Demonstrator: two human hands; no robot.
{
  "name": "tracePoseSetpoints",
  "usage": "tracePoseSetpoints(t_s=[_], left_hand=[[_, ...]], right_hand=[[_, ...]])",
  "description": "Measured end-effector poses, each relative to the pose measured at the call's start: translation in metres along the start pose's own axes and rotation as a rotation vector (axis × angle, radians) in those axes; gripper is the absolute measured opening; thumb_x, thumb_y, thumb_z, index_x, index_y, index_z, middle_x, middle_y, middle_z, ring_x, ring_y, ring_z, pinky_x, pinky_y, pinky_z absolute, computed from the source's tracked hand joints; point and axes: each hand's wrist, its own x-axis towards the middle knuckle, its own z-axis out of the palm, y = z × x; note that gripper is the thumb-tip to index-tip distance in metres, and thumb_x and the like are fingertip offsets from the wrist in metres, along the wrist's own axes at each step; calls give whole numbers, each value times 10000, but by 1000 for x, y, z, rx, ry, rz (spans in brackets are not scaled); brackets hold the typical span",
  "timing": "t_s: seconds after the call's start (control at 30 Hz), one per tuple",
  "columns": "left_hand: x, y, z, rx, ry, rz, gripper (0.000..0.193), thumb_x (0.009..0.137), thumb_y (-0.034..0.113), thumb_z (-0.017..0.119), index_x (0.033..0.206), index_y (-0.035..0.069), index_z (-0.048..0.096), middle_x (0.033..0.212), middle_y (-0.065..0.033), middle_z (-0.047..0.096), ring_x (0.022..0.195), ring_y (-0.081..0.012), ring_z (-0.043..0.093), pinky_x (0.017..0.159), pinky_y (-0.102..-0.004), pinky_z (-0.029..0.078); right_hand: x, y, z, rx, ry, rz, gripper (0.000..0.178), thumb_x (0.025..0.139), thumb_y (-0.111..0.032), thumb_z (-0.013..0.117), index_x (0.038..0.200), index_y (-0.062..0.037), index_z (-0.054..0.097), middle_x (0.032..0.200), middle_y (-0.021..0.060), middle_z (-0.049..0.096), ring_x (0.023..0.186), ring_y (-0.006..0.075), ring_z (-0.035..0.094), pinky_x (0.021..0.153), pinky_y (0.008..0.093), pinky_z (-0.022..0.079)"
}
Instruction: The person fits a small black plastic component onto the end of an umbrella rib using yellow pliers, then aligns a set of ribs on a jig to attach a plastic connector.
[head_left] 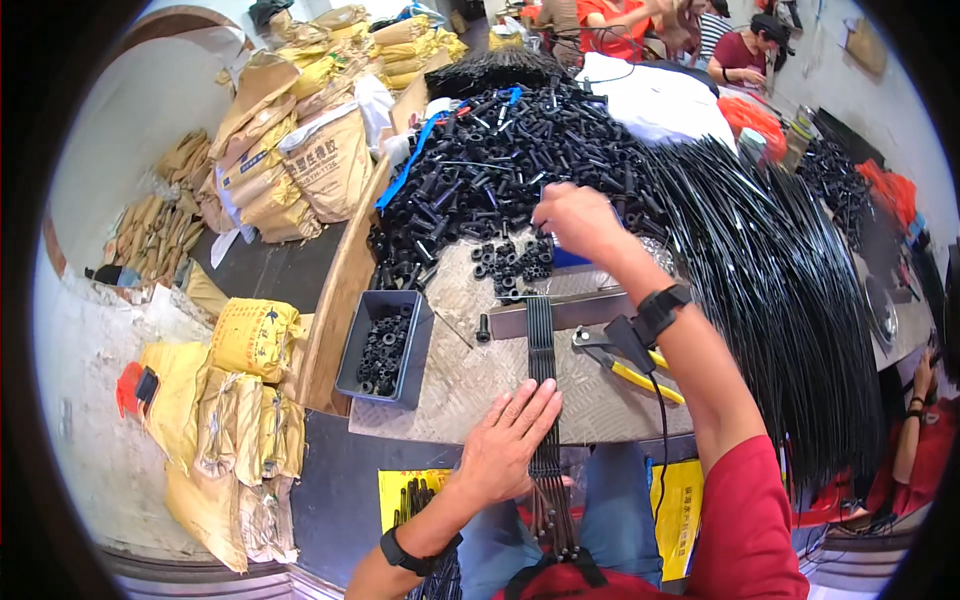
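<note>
My left hand lies flat with its fingers stretched out, at the left edge of a row of thin black rods. The rods run side by side from a metal bar down toward my lap, where their ends show metal tips. Farther up, my right hand hovers over a cluster of small black nut-like parts, at the near edge of a big heap of black tubular pieces. Its fingertips are drawn together; what they hold, if anything, is hidden. One black fitting stands left of the bar.
A grey bin holds small black rings. Yellow-handled pliers lie right of the rods. Long black rods hang over the table's right side. A wooden board edges the left. Sacks are stacked beyond it. Other people sit nearby.
</note>
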Motion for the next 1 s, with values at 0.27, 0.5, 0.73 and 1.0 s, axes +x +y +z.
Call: tracePoseSetpoints(t_s=[0.27,0.5,0.73,1.0], left_hand=[[-2,0,2,12,47,8,911,648,628,595,1298,30,374,1365,-121,346,1266,-290,317,1018,-408,276],[-5,-1,6,34,63,30,903,657,616,597,1297,22,367,1364,-124,346,1268,-301,311,1015,-409,281],[-14,7,0,-35,34,-11,916,618,539,662,1314,35,345,1378,-117,326,1268,-282,312,1020,-404,272],[-9,12,-2,-27,34,-8,919,629,598,629,1297,21,372,1362,-128,351,1259,-295,331,1012,-413,282]], right_hand=[[16,-10,33,-157,-102,-316,51,679,-87,573,686,-118,613,832,5,556,891,178,545,755,331,421],[0,-29,-2,423,226,-151,38,801,-99,523,806,-71,548,820,84,566,722,277,579,627,365,461],[-73,-22,-11,323,-181,-88,130,798,-152,533,867,-162,643,775,72,589,754,291,591,632,401,454],[-89,-15,-12,159,-70,-48,137,770,-141,554,824,-190,670,764,89,589,698,287,600,578,406,452]])
